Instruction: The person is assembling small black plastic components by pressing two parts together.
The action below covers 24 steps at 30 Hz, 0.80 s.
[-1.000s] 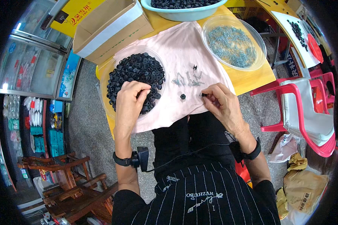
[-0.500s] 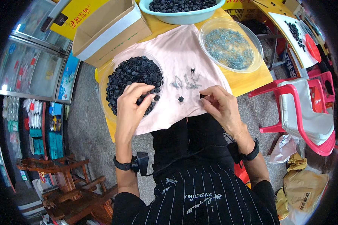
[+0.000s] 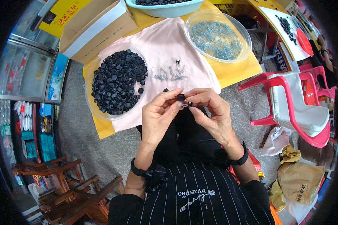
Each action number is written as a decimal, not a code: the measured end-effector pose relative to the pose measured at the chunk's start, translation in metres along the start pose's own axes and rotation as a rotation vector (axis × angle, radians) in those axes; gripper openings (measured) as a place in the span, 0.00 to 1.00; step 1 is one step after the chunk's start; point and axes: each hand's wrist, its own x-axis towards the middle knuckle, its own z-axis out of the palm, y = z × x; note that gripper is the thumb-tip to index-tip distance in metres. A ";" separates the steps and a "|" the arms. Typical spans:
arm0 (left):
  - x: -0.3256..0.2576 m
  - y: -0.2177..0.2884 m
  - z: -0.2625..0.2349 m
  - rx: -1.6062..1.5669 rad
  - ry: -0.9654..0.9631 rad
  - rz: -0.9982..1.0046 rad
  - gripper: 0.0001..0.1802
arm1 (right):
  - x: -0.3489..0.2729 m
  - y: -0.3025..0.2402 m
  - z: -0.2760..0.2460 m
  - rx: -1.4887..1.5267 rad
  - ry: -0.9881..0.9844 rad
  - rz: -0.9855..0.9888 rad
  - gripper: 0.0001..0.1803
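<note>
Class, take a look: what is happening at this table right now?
A seated person holds a small black plastic part between the fingertips of both hands, left hand and right hand, just above the lap. On the pink cloth sit a clear dish of black plastic pieces, a few loose metal pins, and a clear bowl of metal pins.

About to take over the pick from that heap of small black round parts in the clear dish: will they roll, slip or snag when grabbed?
The black parts look like small, rigid moulded pieces, probably light. Being round, a loose one on the pink cloth might roll if nudged, though the cloth should slow it. Heaped loosely in the clear dish, neighbours would likely shift when one is pulled out.
</note>
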 end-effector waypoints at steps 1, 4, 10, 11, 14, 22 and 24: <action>-0.002 -0.001 0.003 -0.051 0.011 -0.004 0.17 | -0.001 -0.001 0.000 -0.011 -0.001 -0.005 0.11; -0.005 -0.002 0.007 -0.070 -0.004 0.000 0.19 | -0.005 -0.001 0.001 0.012 0.010 0.031 0.11; -0.006 -0.007 0.009 -0.119 0.038 0.032 0.20 | -0.010 0.004 0.000 0.545 0.103 0.317 0.12; -0.006 -0.004 0.012 -0.179 0.085 0.030 0.20 | -0.010 0.006 -0.003 0.662 0.104 0.398 0.12; -0.007 -0.002 0.009 -0.207 0.093 0.064 0.15 | -0.009 0.006 -0.006 0.789 0.118 0.472 0.14; -0.010 0.000 0.011 -0.254 0.043 0.043 0.13 | -0.010 0.011 -0.012 0.929 0.117 0.586 0.14; -0.010 -0.003 0.010 -0.237 0.053 0.047 0.13 | -0.010 0.012 -0.012 0.937 0.132 0.572 0.13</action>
